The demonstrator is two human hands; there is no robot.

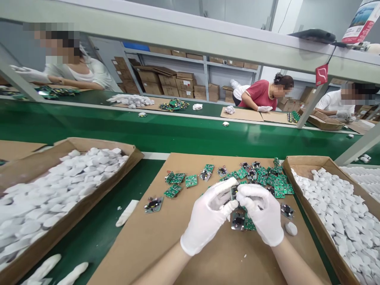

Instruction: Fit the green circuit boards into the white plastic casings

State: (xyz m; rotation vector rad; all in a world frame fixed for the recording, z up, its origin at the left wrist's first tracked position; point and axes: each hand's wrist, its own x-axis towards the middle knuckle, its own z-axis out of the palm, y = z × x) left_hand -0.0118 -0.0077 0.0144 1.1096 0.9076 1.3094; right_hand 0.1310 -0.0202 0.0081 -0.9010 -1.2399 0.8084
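Note:
In white gloves, my two hands meet over the cardboard sheet. My left hand pinches a small green circuit board between thumb and fingers, tilted on edge. The fingers of my right hand close on the board's other side; a white piece in there cannot be made out. Just below my hands lie more circuit boards, some with black parts facing up. Behind them a heap of boards spreads to the right. One white plastic cap rests beside my right wrist.
Cardboard trays of white plastic pieces stand at left and right. A green conveyor belt runs beyond the sheet, carrying a few white pieces. Several co-workers sit across it. White glove fingers lie at left. A metal frame crosses overhead.

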